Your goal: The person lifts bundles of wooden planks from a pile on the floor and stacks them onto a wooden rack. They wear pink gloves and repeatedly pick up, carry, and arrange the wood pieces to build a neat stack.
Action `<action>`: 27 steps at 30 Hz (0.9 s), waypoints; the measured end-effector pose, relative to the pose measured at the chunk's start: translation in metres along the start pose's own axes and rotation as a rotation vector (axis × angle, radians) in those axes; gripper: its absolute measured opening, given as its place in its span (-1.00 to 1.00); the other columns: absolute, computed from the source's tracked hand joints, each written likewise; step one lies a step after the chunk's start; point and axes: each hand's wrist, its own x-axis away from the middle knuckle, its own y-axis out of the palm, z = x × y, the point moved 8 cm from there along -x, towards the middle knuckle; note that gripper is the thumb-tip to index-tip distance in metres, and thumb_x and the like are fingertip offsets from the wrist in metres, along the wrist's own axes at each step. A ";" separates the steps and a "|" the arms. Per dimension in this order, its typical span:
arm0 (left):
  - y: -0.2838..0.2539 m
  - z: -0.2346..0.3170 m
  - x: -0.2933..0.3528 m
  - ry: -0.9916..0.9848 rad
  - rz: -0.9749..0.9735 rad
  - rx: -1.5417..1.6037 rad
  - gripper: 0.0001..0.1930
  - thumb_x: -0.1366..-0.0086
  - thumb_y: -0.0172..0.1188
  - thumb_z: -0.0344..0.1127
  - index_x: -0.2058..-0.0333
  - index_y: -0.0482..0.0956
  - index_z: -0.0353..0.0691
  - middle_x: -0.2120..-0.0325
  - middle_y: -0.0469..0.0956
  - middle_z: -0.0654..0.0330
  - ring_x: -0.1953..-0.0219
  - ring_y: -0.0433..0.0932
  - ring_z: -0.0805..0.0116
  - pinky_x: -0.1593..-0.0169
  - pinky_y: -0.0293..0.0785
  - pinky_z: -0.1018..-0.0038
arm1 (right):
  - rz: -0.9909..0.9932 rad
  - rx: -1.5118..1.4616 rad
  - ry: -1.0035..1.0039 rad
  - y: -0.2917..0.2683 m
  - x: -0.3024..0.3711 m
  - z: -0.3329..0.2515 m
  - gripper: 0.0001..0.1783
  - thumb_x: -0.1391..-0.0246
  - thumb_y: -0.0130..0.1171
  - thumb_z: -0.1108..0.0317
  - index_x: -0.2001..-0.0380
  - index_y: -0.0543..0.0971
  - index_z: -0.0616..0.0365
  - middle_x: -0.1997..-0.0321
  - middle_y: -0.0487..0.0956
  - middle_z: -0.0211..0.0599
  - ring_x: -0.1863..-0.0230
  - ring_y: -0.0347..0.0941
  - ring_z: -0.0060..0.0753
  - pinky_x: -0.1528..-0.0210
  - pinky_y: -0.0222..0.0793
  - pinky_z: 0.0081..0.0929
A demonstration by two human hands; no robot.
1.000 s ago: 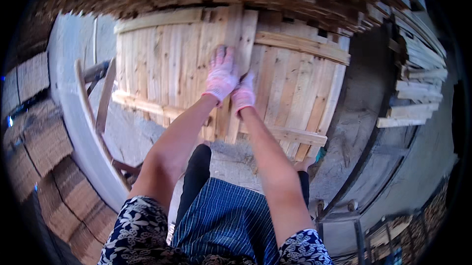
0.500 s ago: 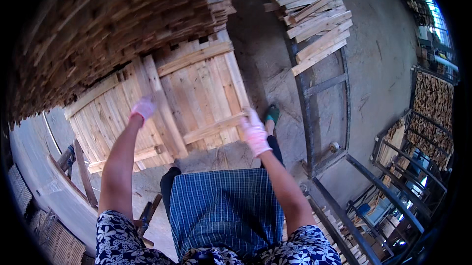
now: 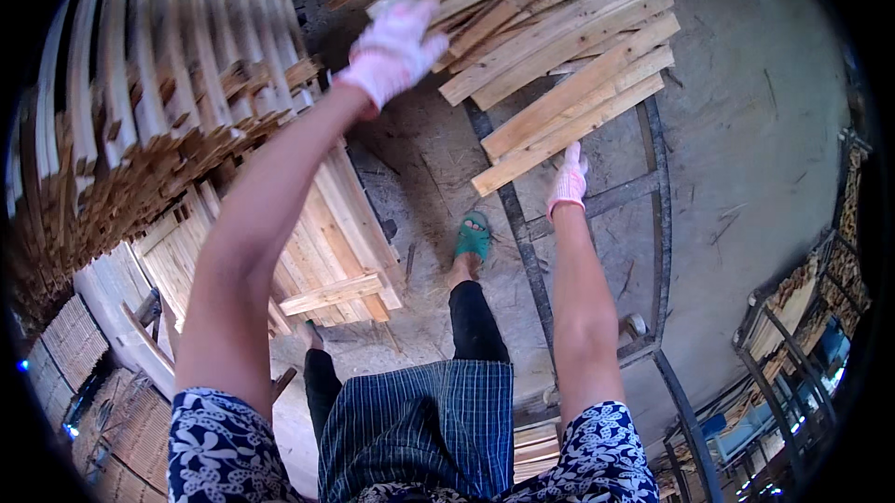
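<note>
The head camera sits on the person's head and faces steeply downward through a wide fisheye lens. The blue apron is near, at the lower edge; the loose boards are far, and the floor spreads to the right.

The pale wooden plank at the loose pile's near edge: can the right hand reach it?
Probably yes: the pink-and-white gloved right hand is close beside that plank, and nothing visible blocks the way.
</note>
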 end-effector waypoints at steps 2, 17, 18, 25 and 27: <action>0.010 0.007 -0.076 -0.058 0.008 -0.126 -0.19 -0.27 0.12 0.29 -0.30 0.30 -0.17 -0.27 0.30 -0.21 -0.33 0.25 -0.18 -0.37 0.19 0.12 | -0.197 -0.342 0.091 0.012 -0.041 -0.002 0.00 -0.21 0.05 -0.38 -0.50 -0.04 -0.13 -0.47 0.21 -0.14 -0.46 0.11 0.01 -0.44 0.05 0.00; 0.088 0.071 -0.045 -0.291 -0.278 -0.084 -0.14 -0.04 0.40 0.15 -0.27 0.31 -0.05 -0.17 0.39 -0.03 -0.21 0.33 -0.15 -0.27 0.28 0.04 | -0.337 -0.364 -0.170 0.112 0.020 -0.103 0.06 -0.13 0.32 -0.17 -0.47 0.00 0.04 -0.37 0.24 -0.17 -0.34 0.21 -0.19 -0.39 0.15 -0.11; 0.086 0.062 -0.042 -0.274 -0.255 -0.055 -0.19 -0.06 0.38 0.18 -0.23 0.36 -0.02 -0.14 0.40 -0.04 -0.20 0.35 -0.14 -0.26 0.31 0.05 | -0.376 -0.271 -0.232 0.116 0.027 -0.110 0.06 -0.14 0.32 -0.17 -0.46 0.00 0.10 -0.36 0.25 -0.15 -0.34 0.20 -0.21 -0.39 0.14 -0.17; 0.091 0.057 -0.059 -0.586 -0.055 0.198 0.03 -0.09 0.27 0.40 -0.39 0.16 -0.06 -0.28 0.19 -0.27 -0.31 0.24 -0.30 -0.35 0.20 -0.02 | -0.166 -0.076 -0.488 0.133 -0.004 -0.128 0.28 0.03 0.36 -0.35 -0.48 -0.06 0.16 -0.33 0.27 -0.09 -0.30 0.22 -0.21 -0.38 0.14 -0.25; 0.096 0.060 -0.048 -0.552 -0.156 0.187 0.06 -0.08 0.28 0.40 -0.41 0.11 -0.06 -0.30 0.17 -0.28 -0.31 0.24 -0.31 -0.35 0.20 -0.02 | -0.345 -0.257 -0.199 0.134 -0.003 -0.107 0.23 0.02 0.33 -0.36 -0.47 -0.01 0.14 -0.31 0.29 -0.09 -0.30 0.23 -0.14 -0.37 0.18 -0.17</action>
